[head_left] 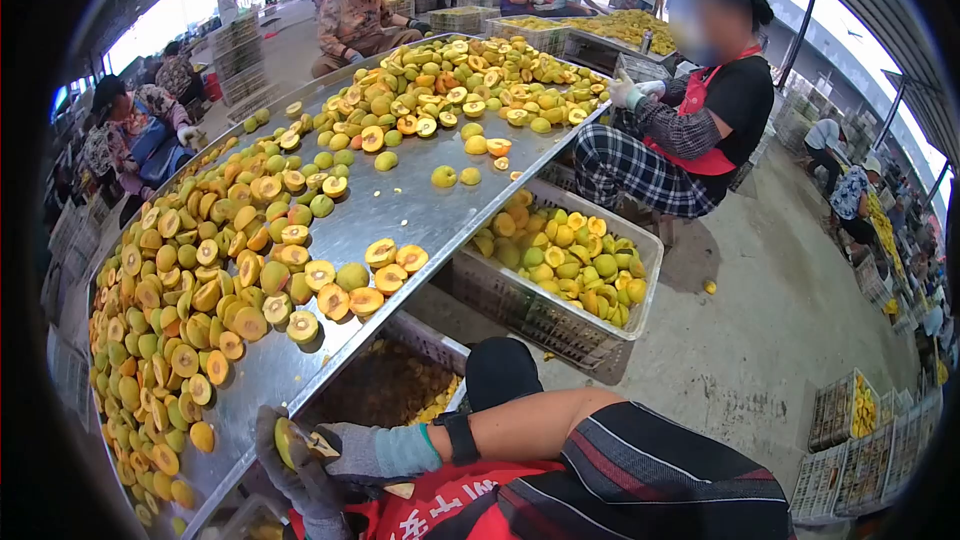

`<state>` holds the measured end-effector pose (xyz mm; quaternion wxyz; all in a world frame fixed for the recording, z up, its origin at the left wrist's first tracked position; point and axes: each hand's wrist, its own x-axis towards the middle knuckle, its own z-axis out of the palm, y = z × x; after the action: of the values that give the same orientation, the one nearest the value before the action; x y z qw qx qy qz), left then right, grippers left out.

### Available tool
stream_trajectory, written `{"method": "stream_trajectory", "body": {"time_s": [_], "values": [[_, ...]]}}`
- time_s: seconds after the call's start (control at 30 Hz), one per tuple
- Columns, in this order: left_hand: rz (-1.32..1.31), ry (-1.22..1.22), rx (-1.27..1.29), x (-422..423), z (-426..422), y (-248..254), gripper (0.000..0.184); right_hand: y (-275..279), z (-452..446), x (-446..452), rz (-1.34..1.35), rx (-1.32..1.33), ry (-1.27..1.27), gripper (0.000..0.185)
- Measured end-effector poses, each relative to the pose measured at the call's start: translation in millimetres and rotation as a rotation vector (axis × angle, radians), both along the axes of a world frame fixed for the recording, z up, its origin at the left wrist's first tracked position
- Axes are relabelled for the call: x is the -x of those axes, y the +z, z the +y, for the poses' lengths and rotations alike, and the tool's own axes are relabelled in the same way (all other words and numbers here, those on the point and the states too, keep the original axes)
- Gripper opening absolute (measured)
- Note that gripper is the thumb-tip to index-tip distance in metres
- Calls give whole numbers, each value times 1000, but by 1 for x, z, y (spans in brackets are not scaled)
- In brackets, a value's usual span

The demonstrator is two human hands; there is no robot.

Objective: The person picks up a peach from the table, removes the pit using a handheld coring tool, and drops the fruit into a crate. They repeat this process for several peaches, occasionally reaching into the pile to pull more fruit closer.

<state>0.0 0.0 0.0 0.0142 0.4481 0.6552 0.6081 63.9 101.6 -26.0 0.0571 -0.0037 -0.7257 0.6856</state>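
My left hand [303, 488], in a dark grey glove, is closed around a greenish-yellow peach [287, 445] at the table's near edge. My right hand [354, 448], in a lighter grey glove, presses in from the right against the peach's cut side. Its fingers are closed, and whatever they grip is mostly hidden; a small dark and pale bit shows at the fingertips. Just beyond both hands, halved yellow peaches [275, 305], many with pits showing, are heaped on the metal table [400, 205]. A pale sliver [400, 489] lies by my red apron [440, 510].
Under the table edge stands a crate [420, 335] with dark and yellow scraps. A crate of peach pieces [570, 330] sits to its right. A co-worker in a red apron [715, 110] sits at the table's right side. Stacked crates [860, 460] stand at the lower right.
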Motion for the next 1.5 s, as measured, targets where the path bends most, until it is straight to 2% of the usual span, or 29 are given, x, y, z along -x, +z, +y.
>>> {"method": "stream_trajectory", "body": {"time_s": [0.07, 0.1, 0.17, 0.2, 0.23, 0.3, 0.37, 0.43, 0.5, 0.53, 0.6, 0.67, 0.7, 0.73, 0.77, 0.8, 0.87, 0.93, 0.97, 1.0, 1.03, 1.1, 1.13, 1.17, 1.2, 1.23, 1.3, 1.37, 1.5], "values": [[6, 53, -79, -2, 2, 12, 46, 6, -5, 1, 93, -2, -176, 34], [-52, 58, -65, -15, -2, 1, 46, 5, -7, -20, 33, 6, -174, 34], [-198, 9, 79, -4, -5, 9, 44, 31, 2, -26, -155, -330, -196, 35], [-192, 10, 77, -2, -4, 13, 44, 28, 5, -24, -121, -458, -181, 42], [-211, 15, 107, -3, -4, 15, 44, 27, 4, -24, -124, -456, -180, 42], [-228, 18, 131, -3, -2, 16, 44, 28, 4, -23, -221, -617, -177, 47], [-167, 47, 123, -3, -1, 12, 42, 23, 0, -20, -242, -586, -185, 47], [-213, 52, 140, -3, 0, 14, 40, 26, -2, -20, -260, -554, -192, 48], [-258, 57, 161, -4, 1, 15, 39, 31, -5, -21, -241, -278, -146, 45], [-246, 40, 135, -5, 1, 14, 38, 27, -5, -20, -244, -276, -143, 45], [-236, 40, 110, -4, 0, 12, 36, 17, -3, -14, 13, -36, -37, 42], [81, 83, 30, -2, 4, 11, 31, 14, -2, -14, -32, -95, -38, 40], [78, 96, 27, -1, 4, 10, 31, 17, 1, -18, -75, -155, -55, 38], [-98, 22, 112, 2, 2, 10, 26, 37, 6, -27, -205, -277, -55, 37], [-272, -54, 196, 5, 2, 11, 22, 37, 6, -29, -200, -278, -47, 37], [-244, -54, 233, 6, 3, 14, 17, 37, 6, -30, -272, -287, -46, 36], [-239, -53, 255, 7, 3, 16, 19, 38, 5, -31, -344, -295, -38, 36], [-238, -50, 277, 6, 3, 12, 21, 45, 6, -31, -325, 19, -4, 32], [-237, -28, 131, 4, 5, 6, 24, 50, 7, -31, -313, 177, 11, 30], [-232, -10, -13, 4, 6, 3, 26, 60, 10, -32, -324, 128, 38, 29], [-228, -10, -12, 5, 7, 2, 26, 52, 11, -28, -320, 129, 39, 29], [-253, -45, -77, 7, 6, 0, 34, 37, 10, -16, -54, -169, -30, 28], [-251, -40, -77, 8, 7, -1, 34, 48, 14, -20, -157, -185, -21, 29], [-399, -77, -141, 8, 9, -2, 36, 41, 12, -16, -152, -186, -16, 29], [-547, -113, -205, 9, 10, -2, 38, 33, 9, -11, -184, -328, -96, 32], [-544, -107, -203, 7, 11, -2, 38, 25, 5, -8, -216, -466, -177, 37], [-871, -58, -414, 3, 12, 0, 40, 18, -1, -9, -164, -411, -247, 36], [-930, 19, -463, 6, 11, -2, 40, 17, -1, -15, -115, -357, -310, 35], [-1062, -312, -433, 11, -2, -6, 40, 12, 4, -19, -44, -150, -477, 45]]}}
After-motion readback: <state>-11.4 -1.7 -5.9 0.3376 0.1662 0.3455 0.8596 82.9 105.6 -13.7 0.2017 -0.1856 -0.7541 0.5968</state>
